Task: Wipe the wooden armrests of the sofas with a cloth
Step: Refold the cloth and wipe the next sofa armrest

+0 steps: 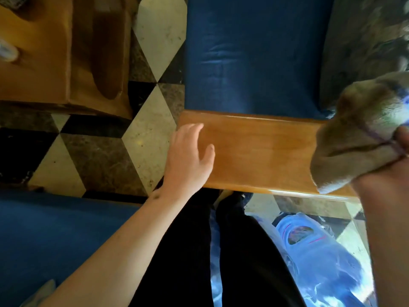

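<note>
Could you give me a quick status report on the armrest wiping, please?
Left hand open, resting on the wooden armrest. Right hand grips the cloth over the armrest's right end. Nothing in the way.

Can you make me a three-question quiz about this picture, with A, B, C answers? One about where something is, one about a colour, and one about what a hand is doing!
1. Where is the left hand?
A. on the floor
B. at the armrest's end
C. on the cushion

2. What colour is the cushion?
A. red
B. green
C. blue

3. What is the right hand doing?
A. holding the cloth
B. waving, holding nothing
C. pointing at the floor

Answers:
1 B, its fingers lie over the wood's left end.
2 C, the seat beyond the armrest is deep blue.
3 A, the cloth is bunched in its grip.
</note>
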Tool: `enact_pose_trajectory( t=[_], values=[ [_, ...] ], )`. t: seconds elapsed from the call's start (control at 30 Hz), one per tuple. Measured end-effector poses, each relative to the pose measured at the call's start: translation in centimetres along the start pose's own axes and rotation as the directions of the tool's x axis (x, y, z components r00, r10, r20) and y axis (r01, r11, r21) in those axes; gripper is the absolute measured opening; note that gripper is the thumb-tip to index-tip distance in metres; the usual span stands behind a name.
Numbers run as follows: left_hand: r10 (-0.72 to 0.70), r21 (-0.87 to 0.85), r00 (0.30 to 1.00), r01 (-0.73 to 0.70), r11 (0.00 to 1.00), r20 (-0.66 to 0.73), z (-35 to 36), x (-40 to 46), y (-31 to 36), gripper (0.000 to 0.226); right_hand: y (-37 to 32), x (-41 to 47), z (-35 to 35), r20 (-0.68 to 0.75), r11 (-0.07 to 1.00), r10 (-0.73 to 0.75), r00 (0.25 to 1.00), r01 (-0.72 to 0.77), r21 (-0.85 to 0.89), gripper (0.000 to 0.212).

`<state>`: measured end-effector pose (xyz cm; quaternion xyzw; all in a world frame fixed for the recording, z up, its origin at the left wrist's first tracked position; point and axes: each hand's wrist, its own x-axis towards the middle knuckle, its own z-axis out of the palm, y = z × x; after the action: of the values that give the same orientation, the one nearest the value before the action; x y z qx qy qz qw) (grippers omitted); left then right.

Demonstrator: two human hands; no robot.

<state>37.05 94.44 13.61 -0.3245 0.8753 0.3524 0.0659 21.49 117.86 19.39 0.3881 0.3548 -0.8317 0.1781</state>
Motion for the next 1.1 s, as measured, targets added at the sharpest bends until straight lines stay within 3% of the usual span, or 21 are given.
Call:
enact_pose_trajectory(
  t=[0.07,0.17,0.23,0.37,0.47,0.57,0.63,0.73,0.83,1.0,1.1],
  values=[
    [0.101,0.095,0.987,-0.113,0.989,0.123,1.6,-0.1,1.6,0.058,-0.9,0.0,-1.3,-0.04,0.991,-0.088,0.995,0.084,-0.103,0.032],
    [0.033,0.215,0.954,-0.101,0.971,0.298,3.9,-1.0,2.9,0.072,0.0,0.8,-2.9,-0.103,0.985,-0.108,0.989,0.093,-0.143,0.032],
    [-0.028,0.226,0.953,-0.043,0.973,0.303,4.5,-1.6,2.9,0.073,3.0,1.4,-3.2,-0.145,0.982,-0.055,0.988,0.027,-0.189,0.024],
    [-0.147,0.028,0.957,0.144,0.989,0.252,3.7,-2.1,2.6,0.06,9.6,2.1,-3.2,-0.149,0.96,-0.014,0.989,-0.029,-0.28,0.022],
    [-0.282,-0.052,0.937,0.298,0.953,0.208,3.6,-1.6,2.9,0.052,11.5,2.2,-2.8,-0.085,0.946,0.159,0.984,-0.176,-0.273,0.02],
    [-0.402,-0.296,0.879,0.467,0.834,0.256,5.5,-2.2,5.1,0.041,11.3,2.3,-3.3,-0.047,0.852,0.345,0.937,-0.334,-0.403,0.021],
    [-0.42,-0.442,0.848,0.528,0.725,0.325,7.1,-3.4,6.9,0.046,10.2,2.2,-4.3,-0.071,0.816,0.415,0.907,-0.406,-0.412,0.025],
    [-0.353,-0.513,0.835,0.541,0.666,0.422,9.8,-4.6,10.5,0.05,6.1,2.6,-7.1,-0.142,0.857,0.373,0.917,-0.399,-0.327,0.031],
    [-0.292,-0.509,0.786,0.586,0.63,0.544,12.9,-4.9,14.3,0.055,1.9,3.0,-10.3,-0.201,0.907,0.309,0.93,-0.351,-0.231,0.024],
    [-0.1,-0.46,0.754,0.494,0.738,0.649,19.1,-3.8,20.9,0.071,-6.7,5.0,-14.1,-0.292,0.956,0.114,0.949,-0.185,-0.227,0.024],
    [-0.132,-0.378,0.738,0.481,0.791,0.662,20.9,-2.2,22.0,0.065,-12.1,6.4,-14.9,-0.322,0.963,-0.011,0.947,-0.076,-0.258,0.029]
  ],
)
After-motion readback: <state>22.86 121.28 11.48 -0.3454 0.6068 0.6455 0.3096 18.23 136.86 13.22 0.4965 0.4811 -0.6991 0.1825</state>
